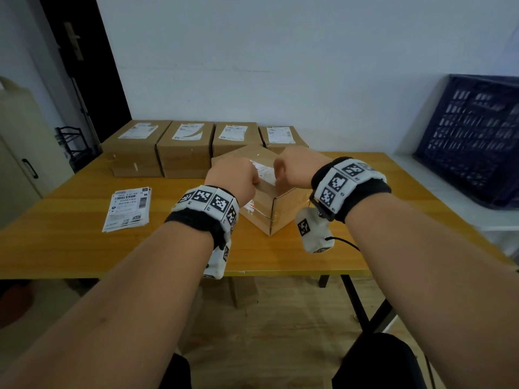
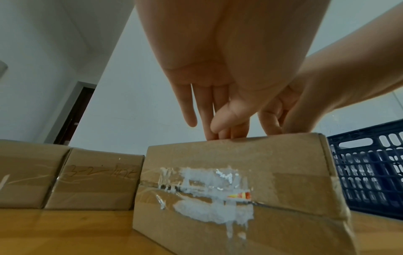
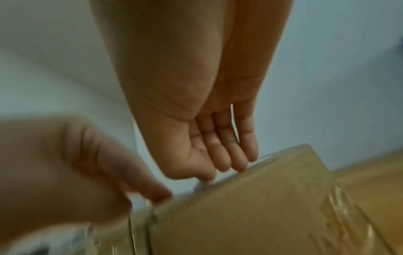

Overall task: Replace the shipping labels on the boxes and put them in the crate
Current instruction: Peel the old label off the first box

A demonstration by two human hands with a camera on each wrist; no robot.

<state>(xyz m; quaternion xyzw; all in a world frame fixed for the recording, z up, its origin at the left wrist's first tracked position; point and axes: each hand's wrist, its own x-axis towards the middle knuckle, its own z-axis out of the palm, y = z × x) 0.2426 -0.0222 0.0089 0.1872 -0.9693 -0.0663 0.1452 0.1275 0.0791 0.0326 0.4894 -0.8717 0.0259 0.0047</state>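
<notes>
Box (image 1: 268, 203) is sitting on the table (image 1: 84, 248). My left hand (image 1: 233, 175) is pressing straight fingers on its label (image 1: 265, 174). My right hand (image 1: 297, 167) is resting there too, fingers relaxed.

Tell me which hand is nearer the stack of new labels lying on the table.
Left. The left hand is on the box top, on the side toward the label stack; the right hand is farther along that box.
</notes>
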